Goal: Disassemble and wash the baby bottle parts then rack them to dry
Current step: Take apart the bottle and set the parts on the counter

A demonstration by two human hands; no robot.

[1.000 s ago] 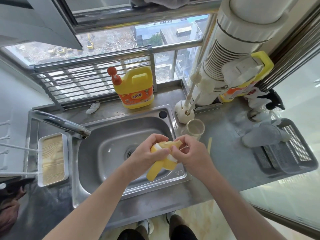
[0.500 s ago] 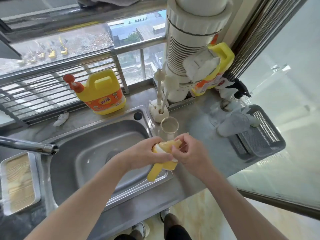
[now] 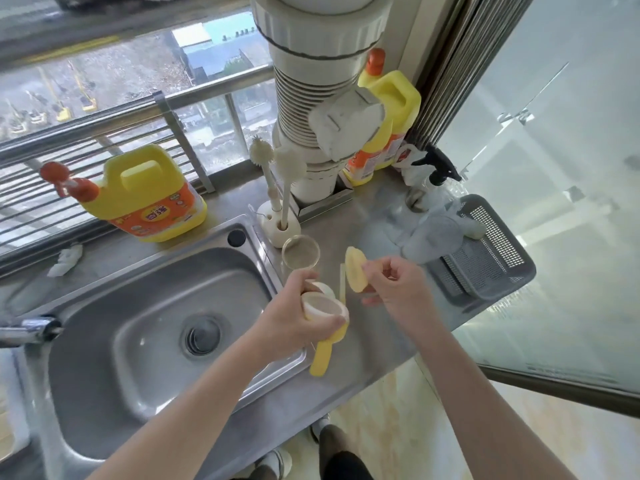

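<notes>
My left hand [image 3: 294, 320] grips the yellow handled bottle collar [image 3: 325, 317] with its white ring, over the sink's right rim; one yellow handle hangs down below my fingers. My right hand [image 3: 394, 285] pinches a pale yellow round insert [image 3: 355, 273], held on edge above the steel counter, apart from the collar. The clear bottle body [image 3: 300, 253] stands upright on the counter just behind my hands. A thin yellow straw [image 3: 343, 284] lies on the counter between my hands. A grey drying basket [image 3: 485, 251] sits to the right, with a translucent cap [image 3: 434, 239] resting against it.
A steel sink [image 3: 149, 327] with a drain lies to the left, its tap [image 3: 29, 330] at the left edge. Two white brushes in a holder [image 3: 277, 223] stand behind the bottle. A yellow detergent jug [image 3: 149, 199], a second one [image 3: 388, 126], a spray bottle [image 3: 436, 168] and a white pipe [image 3: 311, 98] line the back.
My hands have come apart: the right one has pulled the round yellow insert out of the collar and moved it right. The view has turned right.
</notes>
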